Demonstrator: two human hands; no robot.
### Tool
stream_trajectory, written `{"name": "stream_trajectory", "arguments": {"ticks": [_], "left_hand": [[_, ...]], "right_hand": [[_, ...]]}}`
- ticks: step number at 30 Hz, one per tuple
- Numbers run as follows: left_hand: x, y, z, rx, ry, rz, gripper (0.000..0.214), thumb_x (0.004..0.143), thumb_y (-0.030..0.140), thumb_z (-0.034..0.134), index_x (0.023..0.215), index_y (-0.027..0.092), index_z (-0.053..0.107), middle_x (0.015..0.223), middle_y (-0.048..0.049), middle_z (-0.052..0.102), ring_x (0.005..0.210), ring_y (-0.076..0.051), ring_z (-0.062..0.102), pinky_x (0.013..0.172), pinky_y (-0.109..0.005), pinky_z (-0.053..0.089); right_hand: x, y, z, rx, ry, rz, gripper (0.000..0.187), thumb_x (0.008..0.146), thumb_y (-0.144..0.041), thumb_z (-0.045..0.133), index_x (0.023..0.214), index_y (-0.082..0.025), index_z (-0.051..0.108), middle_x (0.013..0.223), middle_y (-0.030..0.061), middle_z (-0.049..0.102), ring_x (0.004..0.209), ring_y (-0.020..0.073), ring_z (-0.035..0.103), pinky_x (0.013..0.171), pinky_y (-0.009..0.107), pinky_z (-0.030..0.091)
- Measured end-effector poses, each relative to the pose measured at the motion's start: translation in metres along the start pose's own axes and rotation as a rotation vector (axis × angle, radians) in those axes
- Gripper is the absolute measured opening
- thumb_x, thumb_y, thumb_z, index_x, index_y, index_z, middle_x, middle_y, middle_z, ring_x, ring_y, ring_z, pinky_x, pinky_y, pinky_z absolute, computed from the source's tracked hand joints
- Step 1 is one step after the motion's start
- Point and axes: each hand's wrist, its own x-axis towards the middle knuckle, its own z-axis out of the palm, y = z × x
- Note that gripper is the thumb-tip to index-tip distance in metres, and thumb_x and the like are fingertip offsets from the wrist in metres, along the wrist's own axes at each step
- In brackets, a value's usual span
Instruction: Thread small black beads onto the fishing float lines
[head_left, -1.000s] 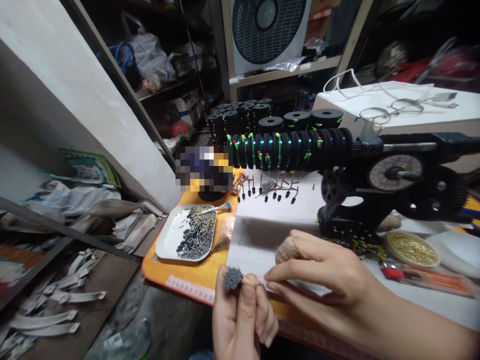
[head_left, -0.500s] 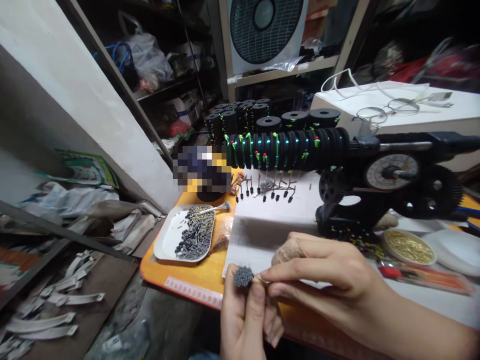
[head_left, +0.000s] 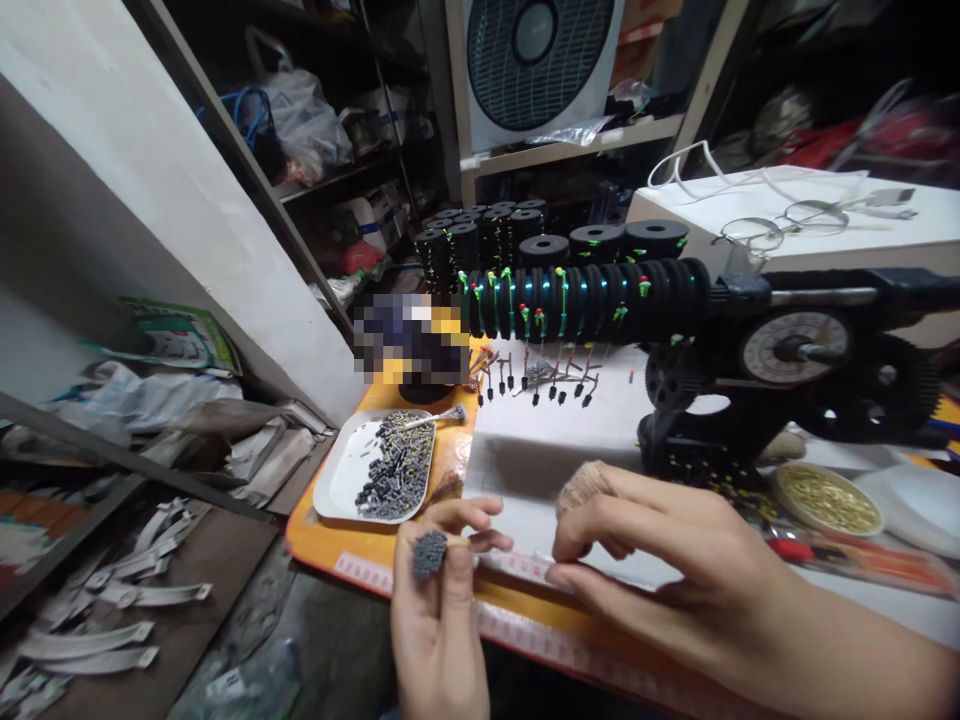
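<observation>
My left hand (head_left: 442, 620) is closed, pinching a bundle of thin strands with a rounded cluster of small grey tips (head_left: 429, 553) between thumb and forefinger. To its right, apart from the bundle, my right hand (head_left: 660, 545) hovers above the table's front edge. Its thumb and forefinger come together in a pinch; whatever lies between them is too small to make out. Tan wrapping (head_left: 586, 487) covers one finger of that hand. Beyond both hands, a horizontal row of black discs (head_left: 585, 300) carries green, red and yellow bits, with small black weights (head_left: 562, 397) dangling below.
A white tray (head_left: 337, 480) of small grey and yellow pieces stands at left on the orange table (head_left: 315, 545). At right are a geared mechanism with a dial (head_left: 795, 347) and a bowl of gold-coloured bits (head_left: 829, 497). Black spools (head_left: 592, 240) stand behind.
My hands have separated: the left has moved left with the bundle and some of its fingers have spread. My right hand has let go of the bundle, and the view has shifted slightly.
</observation>
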Motion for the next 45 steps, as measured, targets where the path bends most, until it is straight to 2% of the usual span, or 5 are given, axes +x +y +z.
{"name": "stream_trajectory", "arguments": {"ticks": [6, 14, 21, 27, 45], "left_hand": [[-0.015, -0.011, 0.006, -0.144, -0.157, -0.241, 0.025, 0.087, 0.037, 0.076, 0.071, 0.02, 0.066, 0.06, 0.0023, 0.06, 0.061, -0.013, 0.06, 0.066, -0.025, 0.051], [-0.027, -0.02, 0.013, -0.243, -0.122, -0.527, 0.039, 0.076, 0.051, 0.082, 0.093, 0.022, 0.061, 0.044, 0.0121, 0.05, 0.034, -0.004, 0.039, 0.042, -0.017, 0.038], [-0.032, -0.019, 0.021, 0.078, -0.038, -0.336, 0.039, 0.082, 0.055, 0.074, 0.077, 0.019, 0.06, 0.058, 0.005, 0.054, 0.054, -0.007, 0.047, 0.051, -0.015, 0.038], [-0.032, -0.019, 0.022, -0.123, 0.058, -0.326, 0.033, 0.079, 0.05, 0.079, 0.081, 0.021, 0.063, 0.056, 0.0077, 0.05, 0.051, -0.006, 0.042, 0.051, -0.016, 0.038], [-0.033, -0.022, 0.021, 0.017, -0.056, 0.06, 0.027, 0.1, 0.034, 0.056, 0.076, 0.024, 0.049, 0.062, 0.0073, 0.044, 0.055, -0.011, 0.04, 0.056, -0.023, 0.034]], "right_hand": [[-0.001, 0.001, -0.002, 0.011, -0.011, 0.018, 0.012, 0.091, -0.006, 0.062, 0.087, -0.014, 0.07, 0.075, 0.0018, 0.055, 0.066, 0.0107, 0.052, 0.056, 0.019, 0.043], [-0.002, 0.008, 0.006, 0.025, 0.141, 0.051, 0.016, 0.094, -0.014, 0.063, 0.085, -0.014, 0.077, 0.067, 0.001, 0.055, 0.062, 0.0119, 0.052, 0.053, 0.021, 0.042], [-0.002, 0.004, 0.009, 0.026, 0.145, 0.05, 0.015, 0.092, -0.012, 0.063, 0.086, -0.012, 0.077, 0.069, 0.0037, 0.057, 0.066, 0.0138, 0.054, 0.055, 0.024, 0.042], [-0.002, 0.002, 0.008, 0.039, 0.136, 0.075, 0.017, 0.091, -0.01, 0.06, 0.081, -0.013, 0.074, 0.07, 0.0029, 0.058, 0.066, 0.0124, 0.056, 0.057, 0.023, 0.045], [0.0, -0.005, 0.004, 0.137, 0.194, 0.251, 0.019, 0.092, -0.018, 0.066, 0.076, -0.022, 0.075, 0.067, -0.0021, 0.066, 0.062, 0.0089, 0.058, 0.055, 0.019, 0.044]]}}
